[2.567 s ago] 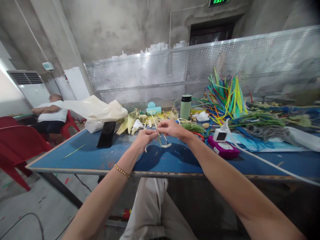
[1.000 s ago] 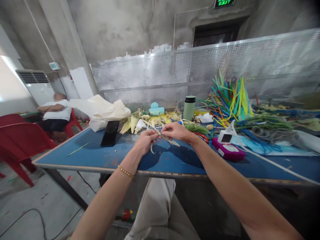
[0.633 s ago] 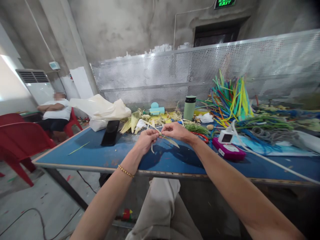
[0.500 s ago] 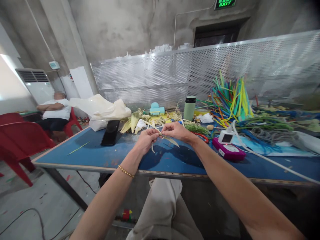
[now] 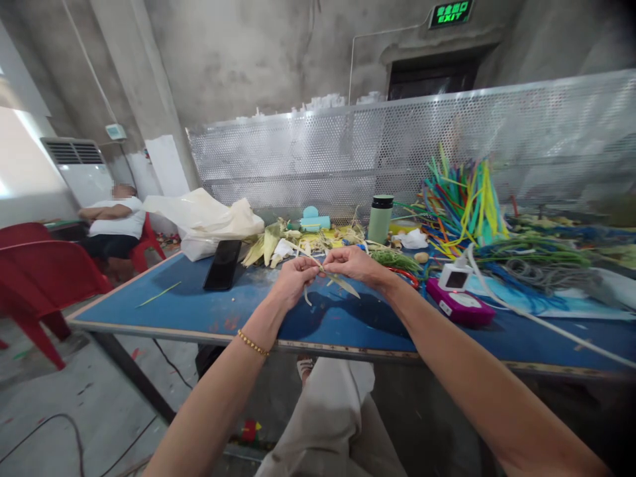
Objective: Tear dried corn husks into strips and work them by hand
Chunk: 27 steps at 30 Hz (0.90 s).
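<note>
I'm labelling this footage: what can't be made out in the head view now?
Head view:
Pale flat plant strips: pinched part hidden by bare left hand and bare right hand.
Small white cube: its dark face is too small to read.
Thin white cable: cut off by the right edge.

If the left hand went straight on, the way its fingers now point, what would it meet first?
Most likely the right hand, close by at the pale strip; the exact depth between the hands is unclear.

Black phone near pale plastic bag.
</note>
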Each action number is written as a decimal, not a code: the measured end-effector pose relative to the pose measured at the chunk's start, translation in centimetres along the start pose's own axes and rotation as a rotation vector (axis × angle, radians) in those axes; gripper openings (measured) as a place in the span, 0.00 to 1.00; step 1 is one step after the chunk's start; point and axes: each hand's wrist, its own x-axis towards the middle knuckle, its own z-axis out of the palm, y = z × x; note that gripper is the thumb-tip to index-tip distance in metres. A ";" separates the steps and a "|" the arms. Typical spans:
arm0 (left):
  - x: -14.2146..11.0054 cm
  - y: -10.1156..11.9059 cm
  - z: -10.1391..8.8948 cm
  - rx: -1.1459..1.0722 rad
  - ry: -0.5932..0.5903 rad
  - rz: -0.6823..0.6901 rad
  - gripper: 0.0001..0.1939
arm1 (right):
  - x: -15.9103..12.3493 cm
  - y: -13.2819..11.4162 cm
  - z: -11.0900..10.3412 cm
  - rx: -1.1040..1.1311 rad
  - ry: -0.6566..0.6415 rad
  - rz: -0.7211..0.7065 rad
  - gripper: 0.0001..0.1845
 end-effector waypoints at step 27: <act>-0.5 0.8 0.6 -0.030 0.022 -0.118 0.14 | 0.2 -0.3 -0.3 -0.215 0.212 -0.021 0.12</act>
